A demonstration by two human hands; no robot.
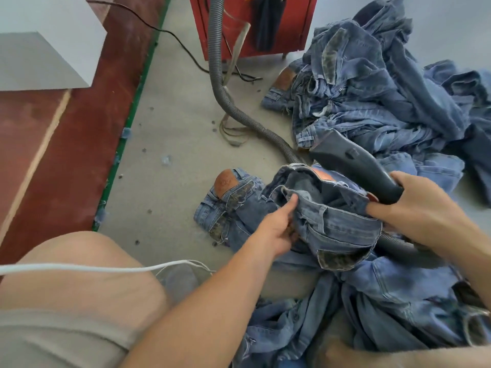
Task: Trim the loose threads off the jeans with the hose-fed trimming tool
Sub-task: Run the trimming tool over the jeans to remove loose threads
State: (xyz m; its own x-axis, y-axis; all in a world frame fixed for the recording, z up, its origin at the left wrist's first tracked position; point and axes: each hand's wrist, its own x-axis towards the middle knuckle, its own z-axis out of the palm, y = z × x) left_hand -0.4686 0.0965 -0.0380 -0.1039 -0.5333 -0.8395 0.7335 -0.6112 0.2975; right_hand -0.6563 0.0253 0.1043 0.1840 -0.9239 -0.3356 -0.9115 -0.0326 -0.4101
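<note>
A pair of blue jeans (337, 221) lies bunched on the floor in front of me, waistband opened upward. My left hand (276, 227) grips the denim at the waistband's near left side, one finger reaching into the opening. My right hand (417, 208) grips the handle of the dark grey trimming tool (353, 160), whose wide head points up and left over the jeans. A grey ribbed hose (233, 107) runs from the red machine across the floor toward the tool. Loose threads show along the waistband edge.
A folded pair of jeans (225, 205) lies left of my left hand. A large heap of jeans (372, 88) fills the right. The red machine (249, 27) stands at the top. More denim (372, 314) covers my lap. A white cable (93, 268) crosses my left knee.
</note>
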